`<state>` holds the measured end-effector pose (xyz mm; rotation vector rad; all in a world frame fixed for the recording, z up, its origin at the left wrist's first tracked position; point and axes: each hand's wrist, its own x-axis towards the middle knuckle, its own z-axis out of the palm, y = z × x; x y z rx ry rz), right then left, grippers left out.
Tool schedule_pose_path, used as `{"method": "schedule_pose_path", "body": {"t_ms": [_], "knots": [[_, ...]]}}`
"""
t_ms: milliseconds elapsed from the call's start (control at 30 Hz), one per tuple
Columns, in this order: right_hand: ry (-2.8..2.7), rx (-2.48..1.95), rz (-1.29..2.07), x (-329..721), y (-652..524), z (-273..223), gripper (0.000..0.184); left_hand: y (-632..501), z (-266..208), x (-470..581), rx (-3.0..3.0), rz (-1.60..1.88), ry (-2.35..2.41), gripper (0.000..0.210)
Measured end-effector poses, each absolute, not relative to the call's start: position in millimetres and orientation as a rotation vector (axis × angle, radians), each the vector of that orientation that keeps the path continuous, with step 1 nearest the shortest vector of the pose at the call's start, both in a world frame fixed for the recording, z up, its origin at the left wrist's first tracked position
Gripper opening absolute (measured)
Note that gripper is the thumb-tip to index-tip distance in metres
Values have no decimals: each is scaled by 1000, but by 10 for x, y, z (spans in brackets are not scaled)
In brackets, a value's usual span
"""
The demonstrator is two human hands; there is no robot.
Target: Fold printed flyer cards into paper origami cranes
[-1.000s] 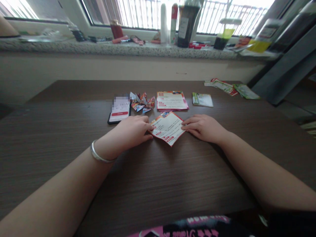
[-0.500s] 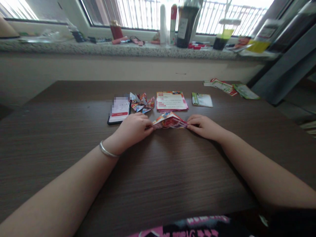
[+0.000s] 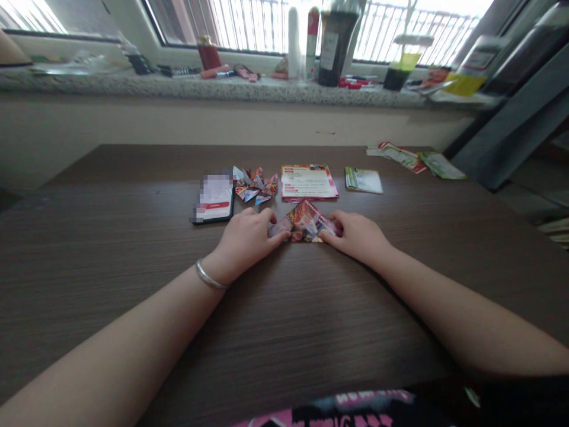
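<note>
A folded sheet of colourful printed paper, triangular in outline, lies on the brown table between my hands. Its left corner is pinched between the thumb and fingers of my left hand, which wears a silver bangle at the wrist. My right hand grips the right corner, thumb on top of the paper. Just beyond the left hand are a phone and several folded paper pieces. Behind the folded paper lies a stack of printed sheets.
A smaller stack of green and white cards lies to the right of the sheets. More printed papers are scattered at the table's back right. Bottles, including a dark one, and small items crowd the granite windowsill.
The paper's raised layers are now pressed flat into a triangle with a different printed side showing. Both hands have moved inward, thumbs onto the paper.
</note>
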<state>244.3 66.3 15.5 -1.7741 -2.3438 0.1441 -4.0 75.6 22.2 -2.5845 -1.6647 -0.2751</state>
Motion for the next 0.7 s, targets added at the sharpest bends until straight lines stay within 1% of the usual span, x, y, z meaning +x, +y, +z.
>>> {"method": "schedule_pose_path", "body": {"t_ms": [133,367,467,700], "knots": [[-2374,-1774,140,2438,672,152,41,747,220,-23,-2538,-257,-1598,50],[-2395,-1684,189,2521,721,138,36,749,238,-35,-2584,-192,-1515,41],[-2410,-1664,248,2545,733,131,34,771,225,-67,-2604,-199,-1553,38],[-2407,-1671,314,2561,738,134,34,805,216,-113,-2665,-170,-1627,29]]}}
